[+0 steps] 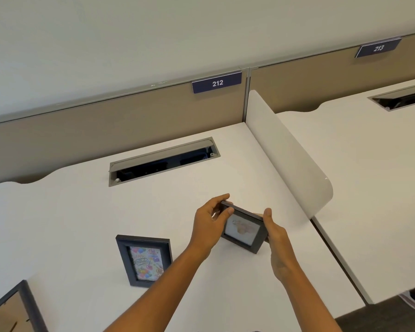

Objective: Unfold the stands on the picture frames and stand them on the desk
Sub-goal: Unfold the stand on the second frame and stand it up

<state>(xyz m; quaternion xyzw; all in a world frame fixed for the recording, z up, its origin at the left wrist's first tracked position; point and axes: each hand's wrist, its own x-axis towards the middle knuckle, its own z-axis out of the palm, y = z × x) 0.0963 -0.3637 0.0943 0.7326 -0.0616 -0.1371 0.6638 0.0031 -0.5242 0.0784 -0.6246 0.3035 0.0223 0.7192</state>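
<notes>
A small dark picture frame (243, 230) with a pale picture is held just above the white desk (82, 212), tilted, glass side toward me. My left hand (210, 225) grips its left end, thumb on the front. My right hand (273, 233) grips its right end. Its stand is hidden behind it. A second dark frame (144, 259) with a colourful birthday picture stands upright on the desk to the left. A third frame (12, 307) shows its brown back at the bottom left corner.
An open grey cable tray (163, 161) is set into the desk behind the frames. A white divider panel (288, 149) rises on the right, with a neighbouring desk (369, 176) beyond. A tan partition with label 212 (217, 83) runs along the back.
</notes>
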